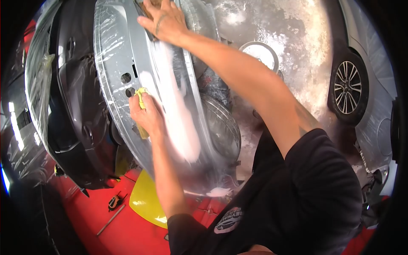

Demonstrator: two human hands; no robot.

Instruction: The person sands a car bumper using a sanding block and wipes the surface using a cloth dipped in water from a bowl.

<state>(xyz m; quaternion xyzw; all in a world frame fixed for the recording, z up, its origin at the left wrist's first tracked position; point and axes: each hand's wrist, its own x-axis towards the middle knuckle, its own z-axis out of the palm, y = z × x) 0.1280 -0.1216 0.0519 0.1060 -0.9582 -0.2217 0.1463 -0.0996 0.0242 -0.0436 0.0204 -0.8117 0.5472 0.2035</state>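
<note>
My left hand is closed around a crumpled yellow cloth; a tan-yellow end shows below the fingers. It rests against a grey car body panel with round holes, partly covered by clear plastic film. Further up, my right hand presses on a long dark sanding block, its thumb stretched out along one side. Most of that block lies under the hand or beyond the top edge. Between and below the hands runs a long whitish-pink sanded patch on the panel.
Left of the panel is a dark car part under plastic. A wheel sits beside the panel. Another car's wheel stands at right. A round white-topped container, a yellow panel and a tape measure are on the floor.
</note>
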